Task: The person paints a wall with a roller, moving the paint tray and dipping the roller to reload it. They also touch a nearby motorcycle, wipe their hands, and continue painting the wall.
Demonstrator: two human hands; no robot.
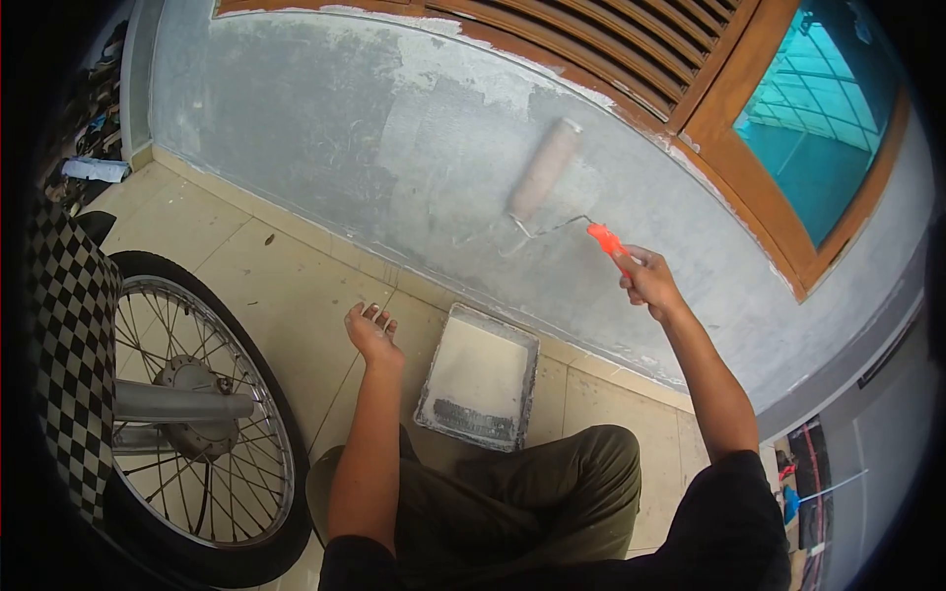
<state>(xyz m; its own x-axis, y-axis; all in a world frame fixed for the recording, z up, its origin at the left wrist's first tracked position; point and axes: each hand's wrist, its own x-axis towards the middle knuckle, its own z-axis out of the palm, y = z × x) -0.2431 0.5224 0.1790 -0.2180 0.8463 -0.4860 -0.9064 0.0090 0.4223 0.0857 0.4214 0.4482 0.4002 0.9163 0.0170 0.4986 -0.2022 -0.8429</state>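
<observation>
My right hand is wrapped round the orange handle of a paint roller. The roller's fuzzy sleeve, slightly blurred, lies against the grey wall, below the wooden window frame. Nothing is in my left hand, which hovers palm up over the tiled floor with its fingers loosely bent and apart. To the right of that hand, a paint tray sits on the floor near the foot of the wall. Pale paint fills most of it, and its ridged end faces my legs.
A motorcycle wheel stands close on my left, beside a black-and-white checkered cover. Brown louvres and a window with bluish glass border the wall above. Assorted items lie at the far right.
</observation>
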